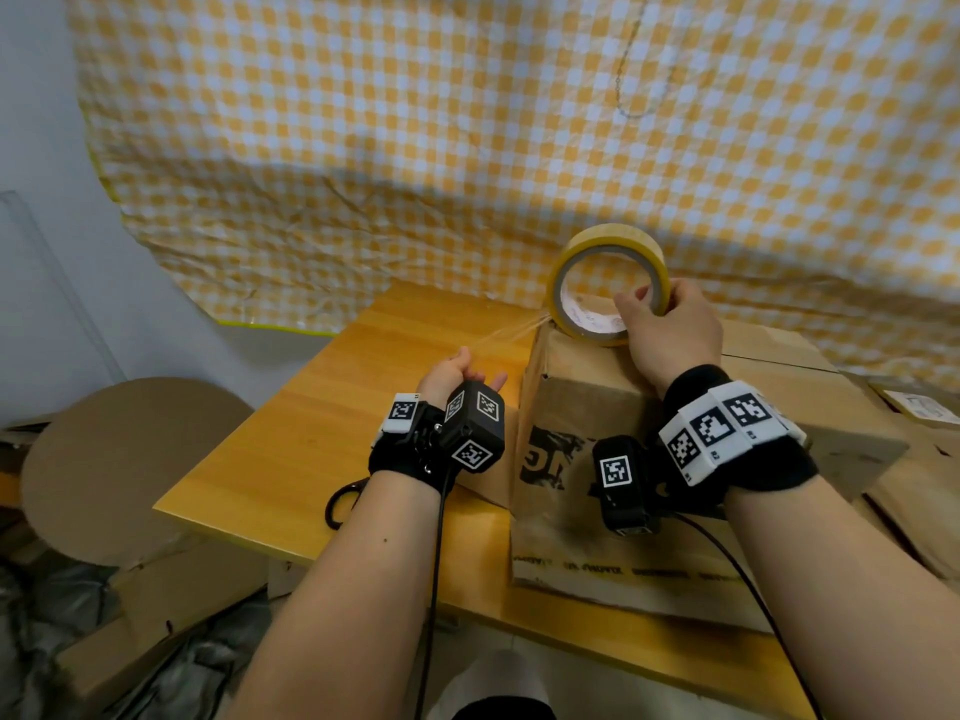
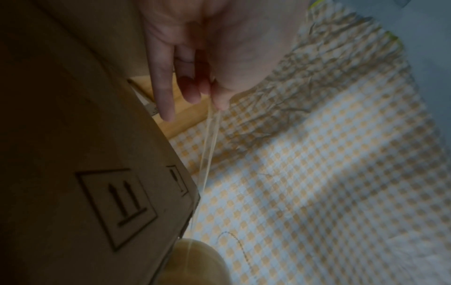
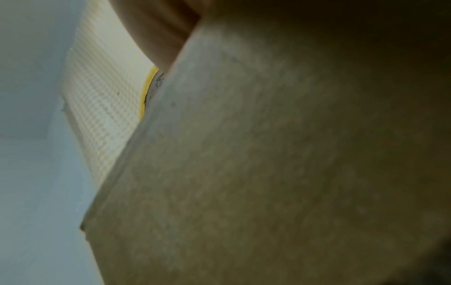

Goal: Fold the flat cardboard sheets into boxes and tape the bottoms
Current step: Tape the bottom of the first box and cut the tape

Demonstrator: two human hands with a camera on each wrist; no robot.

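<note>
A brown cardboard box with black print stands on the wooden table. A yellow tape roll rests upright on the box's top far edge, and my right hand grips its rim, thumb inside the ring. A clear strip of tape runs left from the roll to my left hand, which pinches its free end beside the box's left side. In the left wrist view the thumb and fingers pinch the tape strand next to the box wall. The right wrist view shows mostly the box surface and a sliver of the roll.
Black scissors lie on the table under my left forearm. A yellow checked cloth hangs behind. Flat cardboard pieces lie on the floor at left, and more cardboard boxes sit at right.
</note>
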